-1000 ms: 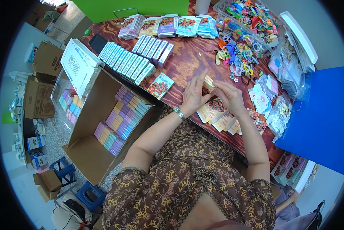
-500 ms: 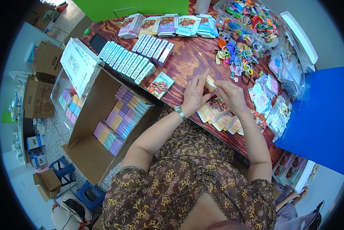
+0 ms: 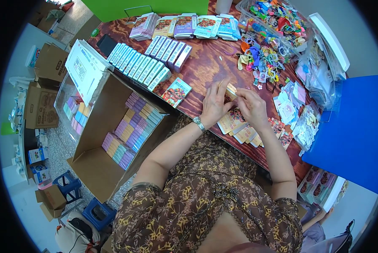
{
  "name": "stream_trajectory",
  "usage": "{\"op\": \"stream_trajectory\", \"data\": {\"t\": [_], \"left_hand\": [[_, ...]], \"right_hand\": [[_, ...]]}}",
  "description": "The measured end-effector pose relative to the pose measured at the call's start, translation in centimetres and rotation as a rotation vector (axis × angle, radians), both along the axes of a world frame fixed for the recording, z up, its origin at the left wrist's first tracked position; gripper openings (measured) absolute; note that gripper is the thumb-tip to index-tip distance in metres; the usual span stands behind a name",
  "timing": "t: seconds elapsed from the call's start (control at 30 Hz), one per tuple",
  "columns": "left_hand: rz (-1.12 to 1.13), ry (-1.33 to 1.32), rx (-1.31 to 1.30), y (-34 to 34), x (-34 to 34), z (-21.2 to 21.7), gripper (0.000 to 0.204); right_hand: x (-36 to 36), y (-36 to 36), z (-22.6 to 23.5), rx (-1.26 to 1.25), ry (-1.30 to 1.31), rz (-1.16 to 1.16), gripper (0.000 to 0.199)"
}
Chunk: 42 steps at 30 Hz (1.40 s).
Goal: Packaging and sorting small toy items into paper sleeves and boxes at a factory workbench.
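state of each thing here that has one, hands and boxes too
left hand: closed on small flat carton
right hand: fingers on same carton
big brown cardboard box: open, part filled with pastel packs
row of small white cartons: closed, lying side by side
clear plastic bin: open, full of colourful trinkets

Left hand [image 3: 214, 104] and right hand [image 3: 251, 105] drawn closer, fingers now pinching the small flat pack [image 3: 232, 89] between them

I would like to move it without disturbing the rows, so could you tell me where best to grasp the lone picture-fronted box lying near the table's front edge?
Grip the picture-fronted box by its two long side edges, coming from above. It lies flat, face up and slightly turned, clear of the row of slim boxes behind it, so both sides seem reachable. The left hand is nearest.
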<state>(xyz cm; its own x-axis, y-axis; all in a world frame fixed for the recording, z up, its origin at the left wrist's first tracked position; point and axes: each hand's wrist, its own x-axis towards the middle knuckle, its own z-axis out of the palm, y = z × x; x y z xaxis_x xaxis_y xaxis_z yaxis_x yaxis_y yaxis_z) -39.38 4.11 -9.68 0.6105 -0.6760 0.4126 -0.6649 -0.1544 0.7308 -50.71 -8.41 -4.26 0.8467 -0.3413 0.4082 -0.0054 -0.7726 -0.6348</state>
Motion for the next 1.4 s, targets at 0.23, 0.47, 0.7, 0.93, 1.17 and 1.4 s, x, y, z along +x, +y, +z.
{"op": "stream_trajectory", "data": {"t": [0.23,0.47,0.7,0.93,1.17,1.4], "left_hand": [[0.025,0.034,-0.024,0.1,0.0,-0.5,0.087],[-0.005,-0.020,0.042,0.6,0.0,-0.3,0.085],[-0.037,-0.033,-0.101,0.2,0.4,-1.4,0.089],[-0.078,-0.085,-0.170,0.9,1.0,-1.9,0.087],[-0.054,-0.107,-0.135,1.0,0.6,-1.6,0.098],[-0.010,0.155,-0.134,0.0,-0.3,-2.0,0.123]], "right_hand": [[0.3,1.4,-1.0,-0.073,-0.053,-0.075,0.015],[0.2,1.5,-2.0,-0.053,-0.073,-0.067,0.027],[0.3,1.6,-3.8,-0.295,-0.081,-0.091,0.052],[-0.1,1.7,-4.3,-0.332,-0.089,-0.067,0.050],[1.1,1.3,-2.7,-0.430,-0.109,-0.001,0.046],[1.1,1.8,-4.0,-0.480,-0.089,-0.034,0.047]]}}
